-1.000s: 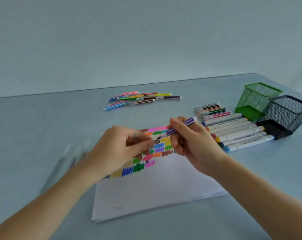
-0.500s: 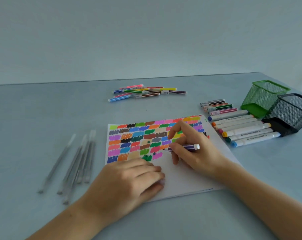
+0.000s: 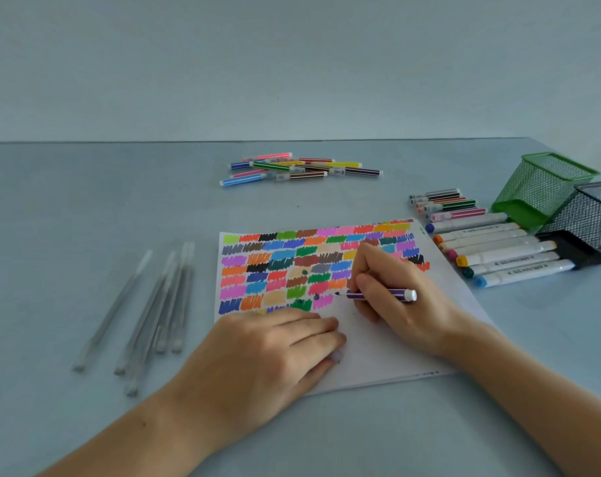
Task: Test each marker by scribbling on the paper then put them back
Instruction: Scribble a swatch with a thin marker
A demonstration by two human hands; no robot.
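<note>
Barely anything has shifted: your right hand point(image 3: 400, 297) pinches the purple-striped thin marker point(image 3: 378, 295), tip at the scribble-covered white paper sheet point(image 3: 378, 349).
Left hand point(image 3: 271, 349) lies flat, anchoring paper; lift it and the scribble could drag the sheet.

Nothing here can be read.
The white chunky markers point(image 3: 514, 261) lying beside the black mesh holder point(image 3: 591, 218) carry dark print along their barrels, but it is too blurred to make out; a tiny printed mark at the lower edge of the paper point(image 3: 388, 352) is just as illegible.
</note>
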